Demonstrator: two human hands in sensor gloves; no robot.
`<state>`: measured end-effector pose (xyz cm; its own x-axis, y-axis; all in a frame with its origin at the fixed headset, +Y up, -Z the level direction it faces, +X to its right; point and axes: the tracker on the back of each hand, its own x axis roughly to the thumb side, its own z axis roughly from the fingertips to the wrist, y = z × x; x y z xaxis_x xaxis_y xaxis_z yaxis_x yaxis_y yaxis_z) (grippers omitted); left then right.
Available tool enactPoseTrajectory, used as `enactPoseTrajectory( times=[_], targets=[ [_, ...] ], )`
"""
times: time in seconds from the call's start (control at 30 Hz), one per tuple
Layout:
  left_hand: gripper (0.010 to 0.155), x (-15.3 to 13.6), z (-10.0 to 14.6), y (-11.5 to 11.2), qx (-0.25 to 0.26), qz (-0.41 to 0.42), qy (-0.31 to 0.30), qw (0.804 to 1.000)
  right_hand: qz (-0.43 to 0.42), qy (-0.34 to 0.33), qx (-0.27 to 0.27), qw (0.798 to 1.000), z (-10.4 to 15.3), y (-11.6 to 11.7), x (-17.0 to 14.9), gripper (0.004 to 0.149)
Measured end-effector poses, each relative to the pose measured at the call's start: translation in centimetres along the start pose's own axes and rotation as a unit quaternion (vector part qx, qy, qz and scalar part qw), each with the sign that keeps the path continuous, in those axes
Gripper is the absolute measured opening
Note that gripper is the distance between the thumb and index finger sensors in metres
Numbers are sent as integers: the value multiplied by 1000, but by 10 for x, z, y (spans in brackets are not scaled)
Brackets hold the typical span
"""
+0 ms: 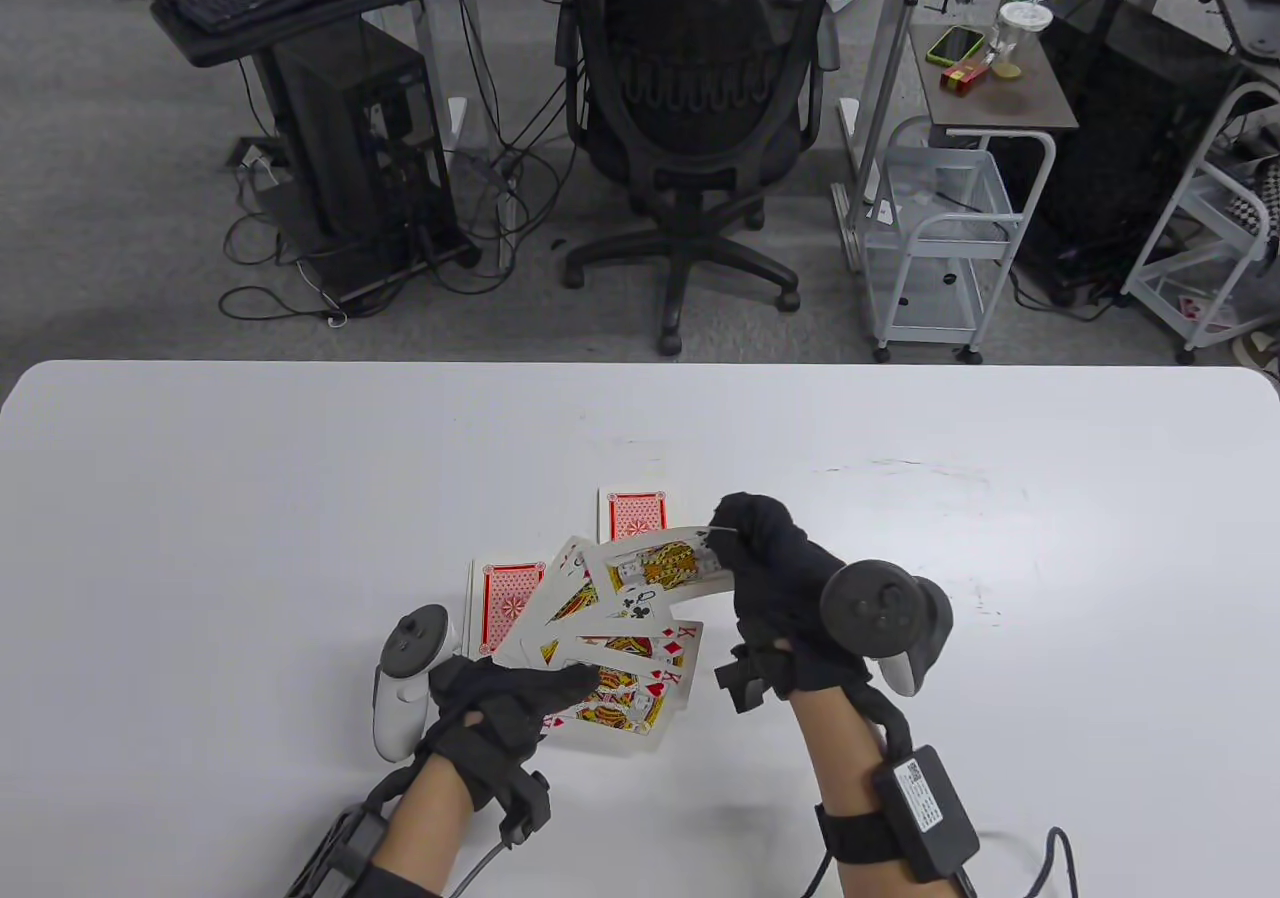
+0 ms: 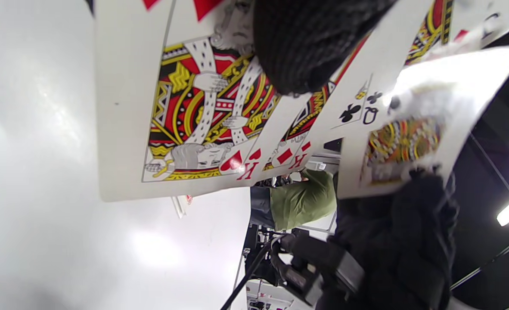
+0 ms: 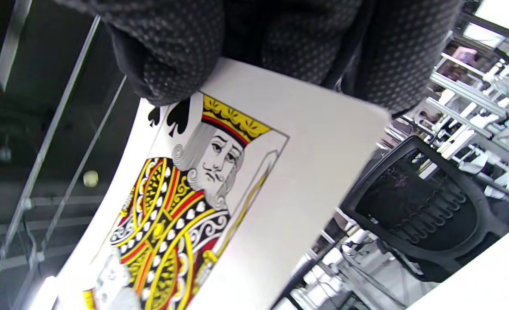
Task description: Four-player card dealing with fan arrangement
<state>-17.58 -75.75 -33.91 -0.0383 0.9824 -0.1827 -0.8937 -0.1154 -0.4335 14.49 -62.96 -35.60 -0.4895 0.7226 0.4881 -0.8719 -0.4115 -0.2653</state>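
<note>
My left hand (image 1: 500,703) holds a fan of face-up court cards (image 1: 625,653) above the white table (image 1: 200,498), thumb across their lower corners. The left wrist view shows the king of hearts (image 2: 185,125), a king of diamonds and a queen of clubs (image 2: 358,112) in that fan. My right hand (image 1: 765,548) pinches the far end of a face-up king of spades (image 1: 660,566) at the top of the fan; the right wrist view shows that king (image 3: 203,189) under my fingers (image 3: 172,56).
Two red-backed cards lie face down on the table, one behind the fan (image 1: 635,513) and one to its left (image 1: 505,603). An office chair (image 1: 695,118) and a wire cart (image 1: 940,228) stand beyond the table's far edge.
</note>
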Motion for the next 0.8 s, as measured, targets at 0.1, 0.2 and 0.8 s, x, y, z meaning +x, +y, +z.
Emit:
enactPoseTrajectory(
  times=[0.1, 0.2, 0.8],
  targets=[
    [52, 0, 1, 4, 6, 21, -6, 1000, -48, 8, -32, 998, -1, -14, -8, 43],
    [52, -1, 2, 8, 10, 49, -13, 999, -103, 2, -27, 994, -2, -19, -18, 44],
    [52, -2, 2, 10, 3, 81, -29, 996, -16, -42, 52, 998, 1, 10, -14, 44]
  ],
)
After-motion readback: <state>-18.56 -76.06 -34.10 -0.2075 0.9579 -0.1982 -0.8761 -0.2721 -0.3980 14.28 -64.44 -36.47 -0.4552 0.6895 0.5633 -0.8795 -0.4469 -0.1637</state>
